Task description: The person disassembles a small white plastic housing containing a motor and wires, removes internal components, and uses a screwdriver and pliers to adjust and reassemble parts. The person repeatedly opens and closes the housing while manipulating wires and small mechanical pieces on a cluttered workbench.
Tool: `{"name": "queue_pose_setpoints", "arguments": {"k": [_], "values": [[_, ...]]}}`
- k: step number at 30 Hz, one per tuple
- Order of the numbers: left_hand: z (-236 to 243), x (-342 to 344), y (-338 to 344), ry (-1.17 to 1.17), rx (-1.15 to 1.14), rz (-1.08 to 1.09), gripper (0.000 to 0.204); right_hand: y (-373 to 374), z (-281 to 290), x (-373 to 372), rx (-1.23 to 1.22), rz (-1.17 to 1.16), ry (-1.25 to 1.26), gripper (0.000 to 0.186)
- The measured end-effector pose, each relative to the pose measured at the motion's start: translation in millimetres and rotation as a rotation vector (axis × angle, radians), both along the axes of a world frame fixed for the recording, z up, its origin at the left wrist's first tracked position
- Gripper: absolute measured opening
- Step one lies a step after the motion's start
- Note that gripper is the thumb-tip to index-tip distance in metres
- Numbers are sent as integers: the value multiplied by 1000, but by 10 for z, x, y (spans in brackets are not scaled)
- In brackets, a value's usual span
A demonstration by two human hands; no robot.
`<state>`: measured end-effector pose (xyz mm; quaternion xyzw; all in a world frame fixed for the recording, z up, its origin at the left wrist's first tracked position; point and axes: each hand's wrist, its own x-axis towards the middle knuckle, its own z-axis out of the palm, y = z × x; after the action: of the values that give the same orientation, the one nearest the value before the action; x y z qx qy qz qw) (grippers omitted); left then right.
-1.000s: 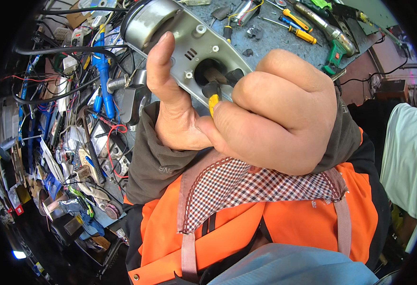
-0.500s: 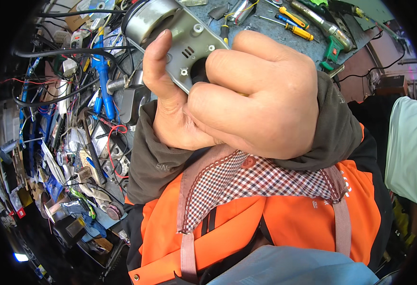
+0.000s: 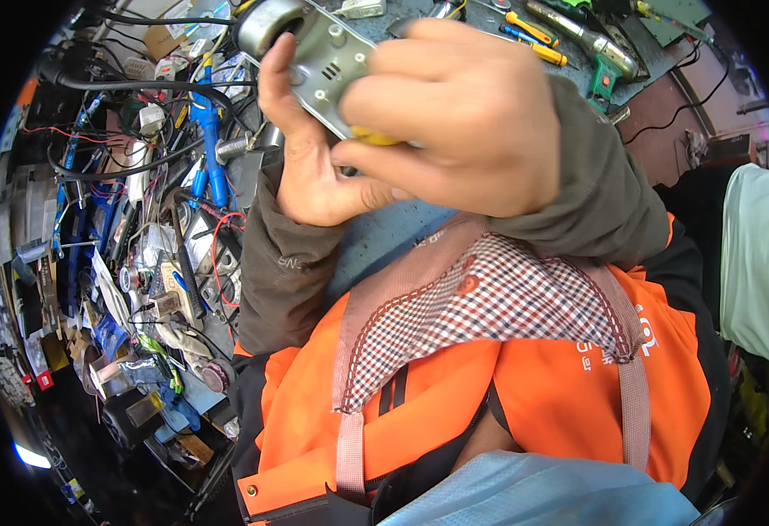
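My left hand is closed round the lower part of a grey plastic housing, its thumb lying along the near side. The housing has a round collar at its far left end, with screw posts and a row of slots on its inner face. Across its right side is my right hand, curled in a fist and slightly smeared by motion. A bit of a yellow-handled tool shows under the right fingers; the rest is hidden by the hand, so its kind cannot be told.
Tools, cables and parts crowd the bench's left side, among them a blue-handled tool and black cables. At the far right lie yellow screwdrivers and a green-and-silver tool. A pale cloth hangs at the right.
Both hands and the housing have shifted up and slightly left. My right fist has turned, and the yellow tool handle now shows more beneath its fingers. Bare bench appears below the hands.
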<state>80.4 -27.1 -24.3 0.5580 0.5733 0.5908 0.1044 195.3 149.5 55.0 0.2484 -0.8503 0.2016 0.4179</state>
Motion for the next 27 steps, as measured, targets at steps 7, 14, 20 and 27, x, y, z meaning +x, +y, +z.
{"name": "queue_pose_setpoints", "arguments": {"k": [7, 14, 20, 27], "values": [[17, -44, 139, -53, 203, -28, 164, 824, -80, 477, -346, -74, 419, 16], [-38, 37, 121, -149, 219, 0, 168, 1318, -801, 387, -1340, -300, 45, 11], [-36, 23, 180, -119, 188, 129, 170, 1036, -454, 382, -1027, 64, 183, 17], [-43, 175, 275, -168, 176, 139, 154, 502, 148, 141, -92, 273, -95, 49]]}}
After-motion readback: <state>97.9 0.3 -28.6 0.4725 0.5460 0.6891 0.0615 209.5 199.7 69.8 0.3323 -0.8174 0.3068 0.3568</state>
